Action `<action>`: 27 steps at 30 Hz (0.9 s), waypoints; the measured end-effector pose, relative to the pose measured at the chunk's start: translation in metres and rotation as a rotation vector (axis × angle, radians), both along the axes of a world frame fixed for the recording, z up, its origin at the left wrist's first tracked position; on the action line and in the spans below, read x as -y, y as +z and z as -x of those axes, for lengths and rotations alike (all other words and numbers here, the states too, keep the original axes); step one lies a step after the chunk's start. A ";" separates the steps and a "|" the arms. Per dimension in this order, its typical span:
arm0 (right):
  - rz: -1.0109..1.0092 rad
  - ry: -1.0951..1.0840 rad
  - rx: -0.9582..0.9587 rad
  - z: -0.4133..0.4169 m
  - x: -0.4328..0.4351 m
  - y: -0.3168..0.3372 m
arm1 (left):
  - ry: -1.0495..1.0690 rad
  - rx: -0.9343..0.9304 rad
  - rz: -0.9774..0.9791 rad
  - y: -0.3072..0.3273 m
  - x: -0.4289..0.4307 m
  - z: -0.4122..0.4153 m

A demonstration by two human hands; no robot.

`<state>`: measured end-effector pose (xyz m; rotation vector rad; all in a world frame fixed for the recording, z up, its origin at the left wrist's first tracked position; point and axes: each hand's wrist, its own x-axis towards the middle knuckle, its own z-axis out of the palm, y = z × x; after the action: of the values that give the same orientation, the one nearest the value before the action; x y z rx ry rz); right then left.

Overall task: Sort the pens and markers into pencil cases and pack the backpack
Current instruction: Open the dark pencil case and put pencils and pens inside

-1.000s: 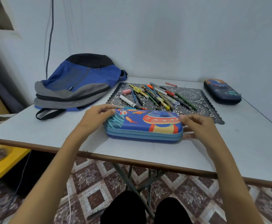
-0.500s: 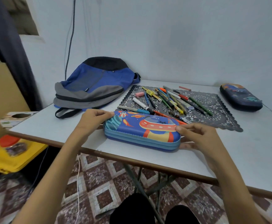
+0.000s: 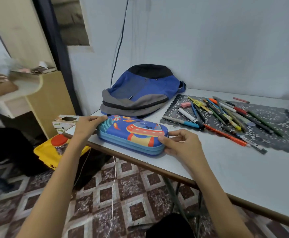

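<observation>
Gripping the pencil case (image 3: 131, 133) endwise with left hand (image 3: 87, 124) and right hand (image 3: 181, 143), both curled; keep flat on table (image 3: 226, 165); pin one end, unzip.

Left hand (image 3: 87, 126) and right hand (image 3: 179, 143) extend from bare forearms (image 3: 54, 177); black trousers (image 3: 169, 225) below.

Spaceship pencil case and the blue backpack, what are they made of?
The spaceship pencil case looks like a stiff moulded shell, maybe foam under a smooth printed skin: the saucer picture stands raised and the top has a soft sheen. The blue backpack looks like woven cloth, perhaps nylon or polyester: it slumps and creases, and its surface is matte.
</observation>
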<state>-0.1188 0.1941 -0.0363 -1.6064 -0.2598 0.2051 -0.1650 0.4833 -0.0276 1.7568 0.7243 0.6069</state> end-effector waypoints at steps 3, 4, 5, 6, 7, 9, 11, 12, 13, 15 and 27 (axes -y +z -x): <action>0.019 0.020 0.028 -0.003 -0.022 0.001 | 0.062 -0.005 -0.016 0.001 -0.015 0.001; 0.034 0.022 0.039 -0.003 -0.026 0.002 | 0.075 -0.013 -0.027 0.001 -0.019 0.001; 0.053 0.026 0.046 -0.004 -0.029 0.003 | 0.081 -0.025 -0.039 0.002 -0.021 0.001; 0.069 0.034 0.047 -0.005 -0.029 0.003 | 0.085 -0.043 -0.054 0.002 -0.022 0.001; 0.081 0.050 0.049 -0.006 -0.028 0.004 | 0.087 -0.062 -0.081 0.001 -0.023 0.000; 0.127 0.095 0.072 -0.010 -0.023 0.005 | 0.067 -0.095 -0.179 0.005 -0.018 0.000; 0.182 0.112 0.127 -0.014 -0.014 0.010 | 0.012 -0.084 -0.284 0.012 -0.005 -0.001; 0.200 0.100 0.166 -0.018 -0.006 0.014 | -0.024 -0.057 -0.324 0.017 0.005 -0.005; 0.211 0.089 0.206 -0.022 -0.001 0.016 | -0.054 -0.021 -0.360 0.024 0.014 -0.007; 0.230 0.047 0.278 -0.032 0.020 0.024 | -0.137 0.064 -0.393 0.040 0.042 -0.020; 0.345 -0.517 0.267 -0.120 0.223 0.038 | -0.821 0.172 -0.152 0.087 0.263 -0.147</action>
<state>0.0014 -0.0292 0.0020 -1.9864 -0.0041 -0.3842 -0.0175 0.2205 0.0591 1.9127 -0.1901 0.2374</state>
